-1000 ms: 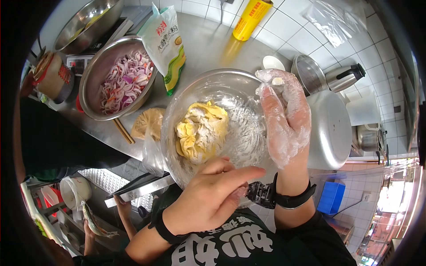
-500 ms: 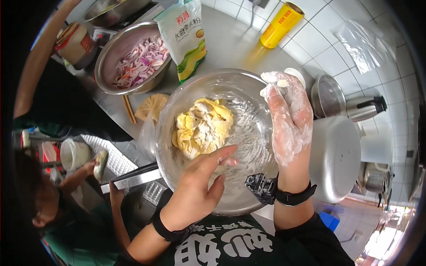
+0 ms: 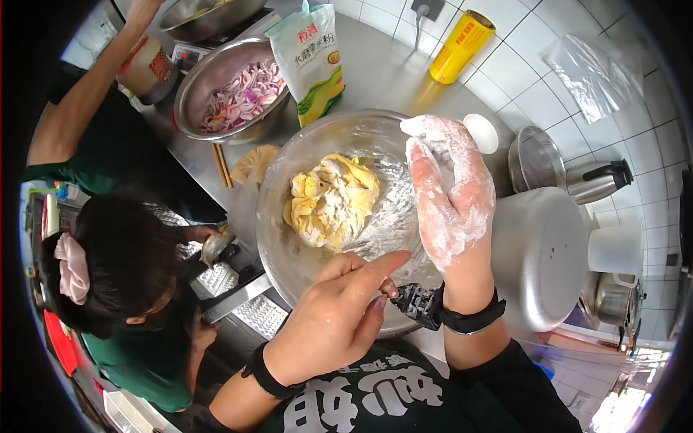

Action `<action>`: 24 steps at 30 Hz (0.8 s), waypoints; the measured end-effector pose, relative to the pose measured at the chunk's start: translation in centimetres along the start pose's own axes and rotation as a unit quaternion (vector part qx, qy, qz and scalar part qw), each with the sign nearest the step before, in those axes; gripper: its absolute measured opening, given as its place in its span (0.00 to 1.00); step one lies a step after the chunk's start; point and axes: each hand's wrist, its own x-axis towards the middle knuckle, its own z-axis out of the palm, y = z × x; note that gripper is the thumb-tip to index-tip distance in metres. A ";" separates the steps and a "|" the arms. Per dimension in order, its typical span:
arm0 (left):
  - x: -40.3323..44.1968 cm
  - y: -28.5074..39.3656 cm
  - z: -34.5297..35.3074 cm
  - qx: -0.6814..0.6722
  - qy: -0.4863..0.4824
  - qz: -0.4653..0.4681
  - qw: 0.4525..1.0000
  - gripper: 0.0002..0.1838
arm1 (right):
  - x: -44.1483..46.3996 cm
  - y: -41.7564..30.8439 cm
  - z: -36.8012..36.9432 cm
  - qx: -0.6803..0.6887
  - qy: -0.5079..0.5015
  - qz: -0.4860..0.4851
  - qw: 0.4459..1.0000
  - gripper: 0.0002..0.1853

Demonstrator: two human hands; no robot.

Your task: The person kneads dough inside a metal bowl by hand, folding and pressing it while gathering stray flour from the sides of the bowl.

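Observation:
A steel mixing bowl [image 3: 268, 227] holds a lump of yellow dough [image 3: 332, 198] dusted with white flour. Flour also smears the bowl's inner wall. My right hand [image 3: 455, 187], coated in flour, is raised over the bowl's right side. Its fingers curl forward with the thumb apart, and I see nothing held in them. Across the near rim reaches my left hand [image 3: 339, 317], mostly clean, index finger stretched out. Its thumb and another fingertip close at the end of a black wrist device [image 3: 417, 304] strapped to my right wrist.
Sliced purple onion fills a steel bowl [image 3: 186, 108] at upper left, beside a flour bag [image 3: 310, 65]. A yellow roll box [image 3: 462, 47] stands near the tiled wall. An overturned pot [image 3: 538, 260] and a steel jug [image 3: 595, 180] are rightward. Two co-workers stand left, one [image 3: 123, 281] close by.
My left hand has moved right, its fingertips now at the wrist device. My right hand has shifted slightly left. The nearer co-worker's head has come further into view.

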 end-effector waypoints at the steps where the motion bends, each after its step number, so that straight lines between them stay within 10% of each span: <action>1: -0.2 0.1 0.0 0.006 0.002 0.006 1.000 0.30 | 0.0 -0.4 0.0 -0.031 0.000 -0.032 0.999 0.11; 5: -1.0 0.3 0.2 -0.017 0.000 -0.002 1.000 0.32 | 0.0 -1.7 -0.1 -0.094 0.009 -0.148 0.984 0.11; 8: -2.0 0.1 -0.4 -0.410 -0.025 -0.161 0.897 0.28 | -0.4 -2.5 -0.3 0.002 0.000 -0.064 0.998 0.12; 11: -2.4 0.0 -0.4 -0.483 0.087 -0.162 0.856 0.23 | -0.7 -3.3 -0.7 0.080 0.016 -0.012 0.997 0.13; 24: -4.2 0.5 -1.5 -0.348 0.047 -0.013 0.936 0.21 | -1.2 -7.7 -1.4 0.105 0.085 -0.128 0.983 0.20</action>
